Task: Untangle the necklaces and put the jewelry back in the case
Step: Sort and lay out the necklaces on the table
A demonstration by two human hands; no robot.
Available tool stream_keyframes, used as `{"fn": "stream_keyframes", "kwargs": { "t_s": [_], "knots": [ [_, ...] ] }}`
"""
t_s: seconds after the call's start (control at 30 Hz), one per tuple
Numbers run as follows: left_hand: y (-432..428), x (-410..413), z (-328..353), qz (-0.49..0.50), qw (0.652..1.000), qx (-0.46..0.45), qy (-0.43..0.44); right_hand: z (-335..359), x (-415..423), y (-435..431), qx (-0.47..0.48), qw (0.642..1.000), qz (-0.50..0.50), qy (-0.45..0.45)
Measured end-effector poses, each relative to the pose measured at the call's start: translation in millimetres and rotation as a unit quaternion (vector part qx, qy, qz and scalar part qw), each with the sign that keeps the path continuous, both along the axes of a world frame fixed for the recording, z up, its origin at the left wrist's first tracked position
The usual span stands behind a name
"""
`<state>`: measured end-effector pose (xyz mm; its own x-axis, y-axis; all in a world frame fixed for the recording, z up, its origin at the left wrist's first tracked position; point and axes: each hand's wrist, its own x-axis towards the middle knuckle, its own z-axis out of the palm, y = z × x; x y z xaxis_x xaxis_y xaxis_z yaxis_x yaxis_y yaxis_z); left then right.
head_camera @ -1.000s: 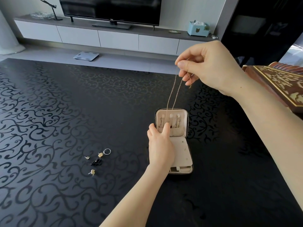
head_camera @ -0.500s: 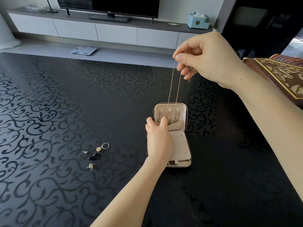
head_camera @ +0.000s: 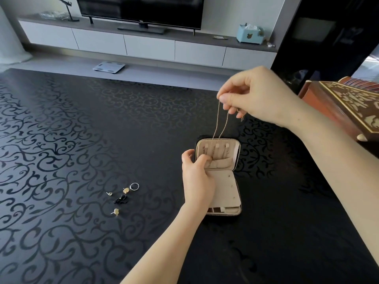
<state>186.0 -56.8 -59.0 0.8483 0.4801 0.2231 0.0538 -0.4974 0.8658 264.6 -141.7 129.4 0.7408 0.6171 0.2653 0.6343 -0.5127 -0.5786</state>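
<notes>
A small black jewelry case [head_camera: 229, 187] with a beige lining lies open on the dark patterned table [head_camera: 82, 140]. My right hand [head_camera: 256, 97] is raised above it and pinches a thin gold necklace [head_camera: 218, 124], whose two strands hang down into the case's upright lid. My left hand [head_camera: 196, 177] rests on the case's left side, thumb and fingers pinching at the pocket in the lid. To the left of the case lie a silver ring [head_camera: 134, 186], gold earrings [head_camera: 115, 211] and a small black piece [head_camera: 121, 199].
A carved brown wooden box [head_camera: 344, 107] stands at the table's right edge, close under my right forearm. Beyond the table are a white TV cabinet [head_camera: 149, 46], a television, a blue tissue box [head_camera: 249, 34] and a scale on the floor.
My right hand has come down closer to the case, so the necklace hangs shorter. My left thumb has slid along the lid's pocket. The view has tilted a little.
</notes>
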Motion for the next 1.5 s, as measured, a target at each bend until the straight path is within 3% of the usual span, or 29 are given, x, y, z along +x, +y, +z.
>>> {"fn": "stream_keyframes", "kwargs": {
  "t_s": [0.3, 0.53, 0.67, 0.87, 1.03, 1.17, 1.4, 1.5],
  "knots": [
    [0.4, 0.3, 3.1, 0.024, 0.999, -0.012, 0.017, -25.0, -2.1, 11.7, -0.083, 0.996, -0.009, -0.037],
    [20.9, 12.5, 25.8, 0.008, 0.979, -0.205, 0.019, -35.5, 4.4, 15.5, -0.042, 0.995, -0.052, -0.075],
    [33.7, 23.9, 31.9, -0.007, 0.983, -0.178, 0.035, -25.1, 11.9, 13.3, 0.025, 0.990, -0.084, -0.114],
    [44.0, 32.1, 39.7, -0.056, 0.984, -0.163, 0.040, -42.8, 8.0, 16.7, -0.052, 0.994, -0.034, -0.092],
    [48.0, 29.6, 34.7, -0.136, 0.985, -0.082, 0.070, -45.8, 13.2, 19.4, -0.010, 0.993, -0.068, -0.096],
    [47.0, 30.1, 28.9, -0.133, 0.988, -0.039, 0.065, -39.9, 16.2, 22.0, 0.007, 0.993, -0.071, -0.092],
    [46.8, 32.3, 29.5, -0.112, 0.990, -0.064, 0.056, -40.4, 15.3, 16.4, 0.012, 0.995, -0.070, -0.075],
    [51.2, 31.1, 30.8, -0.122, 0.977, -0.154, 0.079, -45.2, 10.8, 15.8, -0.020, 0.997, -0.049, -0.062]
  ]
}}
